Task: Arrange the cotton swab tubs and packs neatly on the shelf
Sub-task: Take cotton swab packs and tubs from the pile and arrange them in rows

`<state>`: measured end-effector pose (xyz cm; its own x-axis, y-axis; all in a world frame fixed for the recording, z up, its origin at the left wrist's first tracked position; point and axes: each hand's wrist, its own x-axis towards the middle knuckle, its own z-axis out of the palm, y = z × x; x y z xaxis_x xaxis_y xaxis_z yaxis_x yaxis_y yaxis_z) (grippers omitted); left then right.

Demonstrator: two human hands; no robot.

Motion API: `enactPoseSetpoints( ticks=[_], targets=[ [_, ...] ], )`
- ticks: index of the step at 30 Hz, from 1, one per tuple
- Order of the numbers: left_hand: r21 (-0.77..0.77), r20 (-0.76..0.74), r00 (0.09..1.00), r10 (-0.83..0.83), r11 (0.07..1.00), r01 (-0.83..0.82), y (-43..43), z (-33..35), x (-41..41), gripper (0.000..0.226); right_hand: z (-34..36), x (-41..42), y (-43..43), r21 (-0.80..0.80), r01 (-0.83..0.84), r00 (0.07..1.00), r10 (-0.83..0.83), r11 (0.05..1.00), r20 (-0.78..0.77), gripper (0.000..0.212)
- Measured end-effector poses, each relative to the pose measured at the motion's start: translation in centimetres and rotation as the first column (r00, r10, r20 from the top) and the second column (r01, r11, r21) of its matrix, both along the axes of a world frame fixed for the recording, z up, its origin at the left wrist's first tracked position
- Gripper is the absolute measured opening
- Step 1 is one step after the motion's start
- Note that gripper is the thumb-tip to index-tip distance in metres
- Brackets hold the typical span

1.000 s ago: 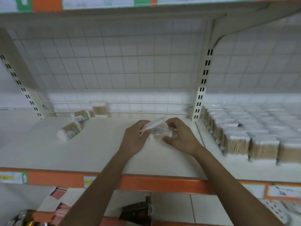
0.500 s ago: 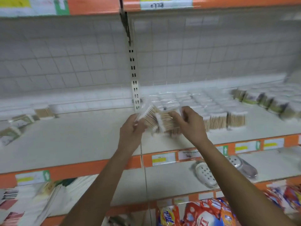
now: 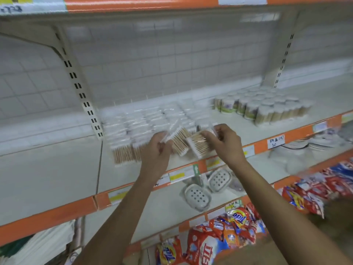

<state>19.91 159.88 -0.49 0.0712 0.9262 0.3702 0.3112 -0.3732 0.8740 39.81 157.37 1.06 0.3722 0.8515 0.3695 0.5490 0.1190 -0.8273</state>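
Left hand (image 3: 157,150) pinching swab pack (image 3: 179,139), right hand (image 3: 226,145) seemingly gripping second pack (image 3: 197,145), both raised

1. The left hand (image 3: 158,148) pinches a clear swab pack (image 3: 178,139); the right hand (image 3: 226,145) grips a second pack (image 3: 197,146) just beside it.
2. Both hover above rows of packs (image 3: 133,127) on the shelf (image 3: 49,169); round tubs (image 3: 263,108) cluster further right.
3. Soap dishes (image 3: 197,197) and detergent bags (image 3: 231,228) lie below.
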Motion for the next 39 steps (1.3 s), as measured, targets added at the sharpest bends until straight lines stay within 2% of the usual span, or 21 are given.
enactPoseSetpoints(
  ticks=[5,8,12,19,22,26,30,33,39],
  targets=[
    [0.131,-0.184,0.983,0.016,0.991,0.008,2.1,0.5,3.4,0.028,0.4,3.6,1.0,0.014,0.018,1.000,-0.018,1.000,-0.009,0.025],
    [0.210,-0.238,0.970,0.045,0.978,0.006,3.6,0.4,5.2,0.029,0.6,4.9,1.8,0.057,0.023,1.000,-0.023,0.998,-0.004,0.023],
    [0.244,-0.226,0.974,0.018,0.969,0.039,5.3,0.5,7.4,0.028,0.4,6.0,3.5,0.084,0.000,1.000,-0.001,0.996,0.010,0.020],
    [0.104,-0.148,0.988,-0.048,0.993,0.064,7.3,0.7,8.3,0.038,-0.8,6.5,6.5,-0.007,0.118,0.992,-0.119,0.993,-0.046,0.061],
    [0.067,-0.105,0.994,-0.030,0.997,0.037,7.3,0.5,8.5,0.036,-0.9,6.4,6.7,-0.023,0.124,0.986,-0.125,0.992,-0.110,0.066],
    [0.096,-0.063,0.998,-0.013,0.995,0.019,6.4,0.2,8.8,0.038,-1.1,6.0,6.4,0.087,0.017,0.976,0.002,0.996,-0.216,0.045],
    [0.160,-0.096,0.995,0.017,0.987,-0.002,5.2,-0.8,8.5,0.038,-1.0,5.3,6.2,0.172,-0.042,0.983,0.071,0.984,-0.167,0.031],
    [0.219,-0.108,0.990,0.096,0.973,-0.070,4.7,-1.6,7.8,0.033,-1.5,4.5,6.3,0.154,-0.095,0.982,0.118,0.983,-0.145,0.031],
    [0.167,-0.048,0.983,0.178,0.972,-0.167,2.4,-2.2,5.3,0.045,-3.1,2.1,6.1,0.102,-0.253,0.958,0.264,0.962,-0.110,0.039]
  ],
)
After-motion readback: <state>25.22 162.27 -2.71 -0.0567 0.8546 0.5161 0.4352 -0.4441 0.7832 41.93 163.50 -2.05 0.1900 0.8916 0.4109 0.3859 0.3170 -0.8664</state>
